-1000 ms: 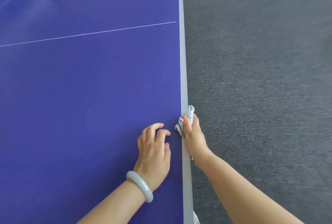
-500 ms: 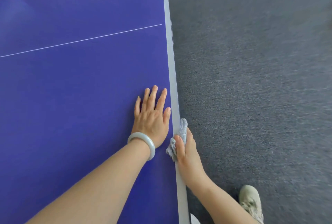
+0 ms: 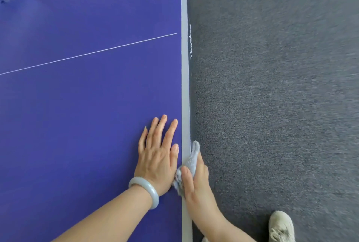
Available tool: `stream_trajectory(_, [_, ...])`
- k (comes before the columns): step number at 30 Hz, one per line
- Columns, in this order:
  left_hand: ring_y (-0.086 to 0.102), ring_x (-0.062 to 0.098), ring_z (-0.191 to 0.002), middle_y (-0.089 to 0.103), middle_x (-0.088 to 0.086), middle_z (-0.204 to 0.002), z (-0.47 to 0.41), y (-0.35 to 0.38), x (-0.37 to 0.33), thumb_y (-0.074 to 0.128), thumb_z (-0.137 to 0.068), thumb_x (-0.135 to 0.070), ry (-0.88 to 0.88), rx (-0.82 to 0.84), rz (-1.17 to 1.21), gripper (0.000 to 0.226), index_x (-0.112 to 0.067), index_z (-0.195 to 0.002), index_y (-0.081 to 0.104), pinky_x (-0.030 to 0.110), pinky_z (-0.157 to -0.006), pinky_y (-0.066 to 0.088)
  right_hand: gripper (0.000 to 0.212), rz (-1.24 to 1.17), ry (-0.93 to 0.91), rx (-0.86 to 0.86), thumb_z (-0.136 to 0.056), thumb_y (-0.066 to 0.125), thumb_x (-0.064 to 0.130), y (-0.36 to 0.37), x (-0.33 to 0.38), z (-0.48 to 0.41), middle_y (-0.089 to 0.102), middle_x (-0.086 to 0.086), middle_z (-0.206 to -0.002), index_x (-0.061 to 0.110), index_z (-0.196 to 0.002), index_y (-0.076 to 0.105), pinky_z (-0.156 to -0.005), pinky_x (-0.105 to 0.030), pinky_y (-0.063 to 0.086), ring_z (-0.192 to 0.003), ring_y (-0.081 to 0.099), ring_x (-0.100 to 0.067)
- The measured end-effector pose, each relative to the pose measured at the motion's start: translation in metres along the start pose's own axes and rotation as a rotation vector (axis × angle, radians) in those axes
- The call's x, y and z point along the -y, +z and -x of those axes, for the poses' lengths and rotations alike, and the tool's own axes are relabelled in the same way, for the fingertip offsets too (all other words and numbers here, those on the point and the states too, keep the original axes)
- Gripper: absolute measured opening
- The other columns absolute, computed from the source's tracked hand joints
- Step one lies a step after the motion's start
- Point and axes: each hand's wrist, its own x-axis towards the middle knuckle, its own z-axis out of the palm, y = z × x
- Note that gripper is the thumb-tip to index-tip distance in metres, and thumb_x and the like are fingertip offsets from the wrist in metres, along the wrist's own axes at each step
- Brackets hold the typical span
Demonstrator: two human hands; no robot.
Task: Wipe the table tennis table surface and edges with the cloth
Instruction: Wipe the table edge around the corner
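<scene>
The right hand [image 3: 196,181] is gripping the crumpled pale grey cloth [image 3: 191,160] against the grey edge band [image 3: 185,86] of the purple-blue table tennis table [image 3: 87,106], while the left hand [image 3: 157,156] is lying flat, fingers straight, just beside it, so pressing evenly along the rim is probably serving best.

A person is wearing a smooth, pale grey-green bangle [image 3: 150,188] on the left wrist and an off-white lace-up sneaker [image 3: 281,227], with both forearms showing bare.
</scene>
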Motion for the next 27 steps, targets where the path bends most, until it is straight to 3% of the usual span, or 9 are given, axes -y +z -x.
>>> stream_trajectory(2, [0.013,0.022,-0.152,0.020,0.005,-0.163,-0.001,0.000,0.000,0.019,-0.098,-0.030,-0.002,0.002,-0.001,0.058,-0.021,-0.155,0.027,0.050,-0.120,0.019,0.061,0.015,0.015,0.015,-0.105,0.040,0.037,-0.004,0.019,-0.043,0.035,0.006,-0.141,0.038,-0.154,0.004,-0.102,-0.001,0.023,-0.126,0.030,0.023])
stream_trajectory(4, [0.013,0.022,-0.152,0.019,0.005,-0.163,-0.001,0.001,0.001,0.020,-0.099,-0.030,-0.003,0.010,-0.027,0.057,-0.019,-0.154,0.030,0.050,-0.120,0.020,0.063,-0.010,0.046,-0.010,-0.105,0.041,0.037,-0.013,0.046,-0.097,0.030,-0.012,-0.155,0.024,-0.158,0.010,-0.112,-0.030,0.029,-0.142,0.033,-0.018])
stream_trajectory(6, [0.012,0.022,-0.152,0.019,0.005,-0.163,0.000,0.002,0.001,0.021,-0.099,-0.031,-0.004,0.015,-0.042,0.056,-0.017,-0.153,0.031,0.051,-0.119,0.021,0.063,-0.049,0.063,-0.040,-0.105,0.042,0.037,-0.016,0.060,-0.124,0.028,-0.016,-0.157,0.023,-0.159,0.011,-0.112,-0.040,0.029,-0.141,0.032,-0.032])
stream_trajectory(8, [0.013,0.022,-0.152,0.019,0.006,-0.163,0.000,0.003,0.002,0.022,-0.099,-0.029,0.003,0.012,-0.042,0.056,-0.017,-0.153,0.031,0.051,-0.119,0.020,0.065,-0.052,0.044,-0.025,-0.105,0.040,0.040,-0.013,0.050,-0.111,0.032,-0.012,-0.152,0.031,-0.159,0.005,-0.109,-0.032,0.030,-0.137,0.037,-0.025])
stream_trajectory(12, [0.012,0.022,-0.152,0.018,0.004,-0.163,-0.002,0.003,0.001,0.024,-0.098,-0.027,0.012,0.011,-0.027,0.057,-0.022,-0.155,0.024,0.048,-0.119,0.015,0.066,-0.022,-0.012,0.024,-0.105,0.036,0.044,-0.006,0.013,-0.029,0.022,0.016,-0.153,0.048,-0.153,-0.009,-0.103,-0.002,0.019,-0.130,0.022,0.019])
stream_trajectory(15, [0.012,0.022,-0.152,0.018,0.005,-0.164,-0.002,0.002,0.001,0.024,-0.098,-0.026,0.003,0.019,-0.027,0.057,-0.021,-0.155,0.024,0.048,-0.119,0.015,0.065,-0.043,0.065,0.053,-0.104,0.036,0.045,-0.008,0.022,-0.038,0.031,0.002,-0.146,0.051,-0.150,-0.009,-0.107,-0.022,0.029,-0.132,0.037,-0.007])
stream_trajectory(18, [0.011,0.023,-0.152,0.017,0.006,-0.164,-0.001,0.001,0.000,0.023,-0.100,-0.027,0.004,0.025,-0.045,0.056,-0.018,-0.154,0.026,0.051,-0.119,0.019,0.066,0.012,0.070,-0.004,-0.104,0.040,0.040,-0.013,0.049,-0.111,0.031,-0.018,-0.151,0.024,-0.159,0.006,-0.109,-0.039,0.031,-0.135,0.037,-0.032])
stream_trajectory(21, [0.007,0.020,-0.153,0.012,0.003,-0.165,0.000,0.001,0.000,0.017,-0.102,-0.031,0.000,0.035,-0.056,0.057,-0.021,-0.157,0.019,0.050,-0.121,0.018,0.066,0.018,0.103,-0.042,-0.105,0.041,0.041,-0.022,0.077,-0.174,0.027,-0.023,-0.155,0.018,-0.158,0.010,-0.110,-0.050,0.030,-0.139,0.032,-0.041])
stream_trajectory(27, [0.011,0.022,-0.152,0.018,0.005,-0.163,0.000,0.000,-0.002,0.021,-0.099,-0.028,-0.013,0.021,-0.033,0.056,-0.018,-0.154,0.028,0.053,-0.119,0.021,0.066,-0.005,0.030,-0.022,-0.101,0.039,0.048,-0.013,0.035,-0.093,0.034,-0.014,-0.150,0.032,-0.159,0.009,-0.101,-0.032,0.032,-0.134,0.038,-0.029])
